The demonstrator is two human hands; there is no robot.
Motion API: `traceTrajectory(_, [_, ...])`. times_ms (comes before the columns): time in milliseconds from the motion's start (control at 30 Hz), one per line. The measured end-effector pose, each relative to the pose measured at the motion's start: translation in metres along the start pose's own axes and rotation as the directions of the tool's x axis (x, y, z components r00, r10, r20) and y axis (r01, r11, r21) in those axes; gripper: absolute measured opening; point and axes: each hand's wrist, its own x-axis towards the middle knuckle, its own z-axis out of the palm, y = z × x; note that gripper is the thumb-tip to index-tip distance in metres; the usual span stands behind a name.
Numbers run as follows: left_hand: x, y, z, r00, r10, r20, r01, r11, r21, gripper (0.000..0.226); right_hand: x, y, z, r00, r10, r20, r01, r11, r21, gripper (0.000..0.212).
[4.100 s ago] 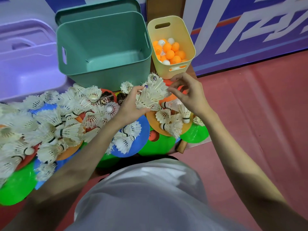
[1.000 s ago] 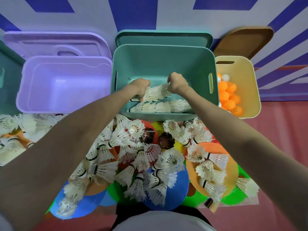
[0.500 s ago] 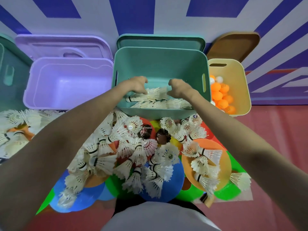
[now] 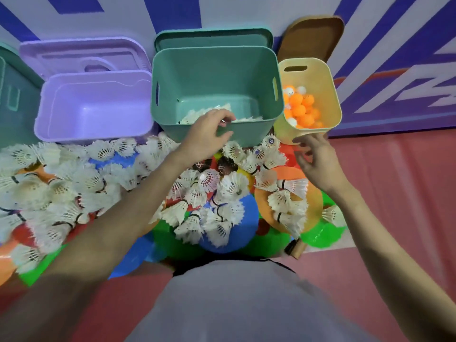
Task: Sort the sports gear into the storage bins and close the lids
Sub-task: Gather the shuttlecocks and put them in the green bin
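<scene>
Since half a second ago both hands have drawn back out of the green bin [image 4: 214, 70], leaving a layer of shuttlecocks [image 4: 209, 114] on its floor. The left hand [image 4: 207, 135] hovers at the near rim, grip loosely spread and empty; the right hand [image 4: 318, 161] hangs spread beside the yellow bin [image 4: 308, 70] of orange balls [image 4: 299, 107]. Probably both are returning for the loose pile [image 4: 209, 206] on the coloured discs [image 4: 313, 201]. Lids lean behind, keeping bins open. No legible writing.

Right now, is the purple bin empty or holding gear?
Empty as far as shows: the purple bin has a bare floor, its lid off and leaning behind it.
</scene>
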Motion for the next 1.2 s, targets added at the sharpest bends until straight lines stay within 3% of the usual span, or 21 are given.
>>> traceTrajectory(233, [-0.043, 0.034, 0.083, 0.982, 0.074, 0.171, -0.064, 0.996, -0.063, 0.030, -0.093, 0.057, 0.012, 0.956, 0.292, -0.002, -0.291, 0.953, -0.080, 0.032])
traceTrajectory(367, [-0.060, 0.049, 0.115, 0.972, 0.091, 0.215, -0.074, 0.994, -0.085, 0.027, -0.130, 0.063, 0.017, 0.859, 0.504, -0.094, -0.510, 0.858, -0.065, 0.042])
traceTrajectory(500, [-0.073, 0.052, 0.135, 0.966, 0.084, 0.242, -0.061, 0.993, -0.103, 0.028, -0.146, 0.067, 0.029, 0.784, 0.616, -0.074, -0.617, 0.761, -0.200, 0.059])
traceTrajectory(667, [-0.085, 0.053, 0.143, 0.987, 0.033, 0.157, -0.010, 0.989, -0.147, 0.019, -0.152, 0.075, 0.039, 0.800, 0.591, -0.109, -0.593, 0.747, -0.300, 0.031])
traceTrajectory(1000, [-0.103, 0.049, 0.149, 0.993, -0.030, 0.113, 0.053, 0.977, -0.204, 0.018, -0.158, 0.069, 0.039, 0.812, 0.395, -0.430, -0.520, 0.824, -0.225, 0.016])
traceTrajectory(1100, [-0.104, 0.052, 0.147, 0.994, -0.007, 0.111, 0.030, 0.976, -0.214, 0.020, -0.159, 0.053, 0.036, 0.831, 0.274, -0.484, -0.313, 0.950, 0.000, 0.011])
traceTrajectory(1200, [-0.107, 0.052, 0.142, 0.993, 0.030, 0.111, -0.008, 0.981, -0.196, 0.039, -0.157, 0.031, 0.035, 0.883, 0.157, -0.442, -0.060, 0.972, 0.226, 0.008])
